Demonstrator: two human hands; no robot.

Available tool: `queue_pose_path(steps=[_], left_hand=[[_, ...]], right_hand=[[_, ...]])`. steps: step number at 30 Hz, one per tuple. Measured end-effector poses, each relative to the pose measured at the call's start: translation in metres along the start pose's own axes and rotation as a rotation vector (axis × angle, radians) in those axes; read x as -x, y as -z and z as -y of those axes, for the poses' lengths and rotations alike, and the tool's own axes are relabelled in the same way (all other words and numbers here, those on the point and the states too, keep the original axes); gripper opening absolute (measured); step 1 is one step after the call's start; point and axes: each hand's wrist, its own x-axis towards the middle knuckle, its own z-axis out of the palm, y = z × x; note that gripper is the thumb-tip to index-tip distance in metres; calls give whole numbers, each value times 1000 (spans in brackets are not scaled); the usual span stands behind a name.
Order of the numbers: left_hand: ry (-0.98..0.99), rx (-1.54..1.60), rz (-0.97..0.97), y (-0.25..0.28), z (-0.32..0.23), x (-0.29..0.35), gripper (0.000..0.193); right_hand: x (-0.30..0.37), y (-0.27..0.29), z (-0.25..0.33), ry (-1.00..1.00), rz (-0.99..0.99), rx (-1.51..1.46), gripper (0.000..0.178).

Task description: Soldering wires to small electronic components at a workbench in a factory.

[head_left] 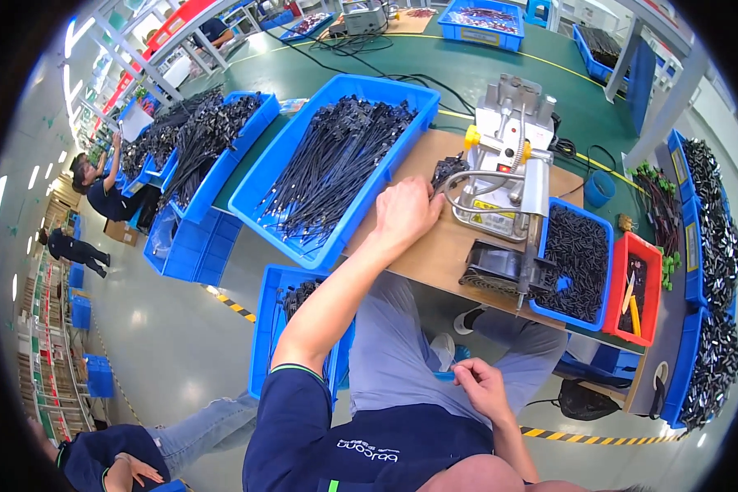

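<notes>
Head view, left hand (407, 211) outstretched, right hand (484, 390) curled

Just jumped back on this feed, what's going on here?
A seated person has the left hand at a small bunch of black parts beside a metal machine; its grip is hard to make out. The right hand is low, loosely curled, with nothing clearly visible in it. A blue bin of black cables sits left of the machine, a blue tray of small black pieces to its right.
</notes>
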Motion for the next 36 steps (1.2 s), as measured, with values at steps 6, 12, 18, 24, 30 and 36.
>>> queue_pose_path(steps=[6, 12, 18, 24, 30, 36], left_hand=[[33, 32, 3, 1, 1, -8, 29], [221, 671, 21, 51, -12, 7, 20], [128, 962, 230, 129, -47, 94, 12], [-219, 848, 589, 126, -64, 174, 12], [-304, 885, 505, 79, -61, 212, 15], [-325, 880, 335, 63, -62, 223, 18]], right_hand=[[5, 17, -1, 21, -62, 1, 15], [15, 34, 9, 27, -68, 8, 15], [24, 33, 31, 103, -61, -130, 17], [14, 18, 91, 270, -36, -257, 22], [14, 18, 95, 293, 5, -18, 12], [10, 15, 85, 437, -64, 141, 11]])
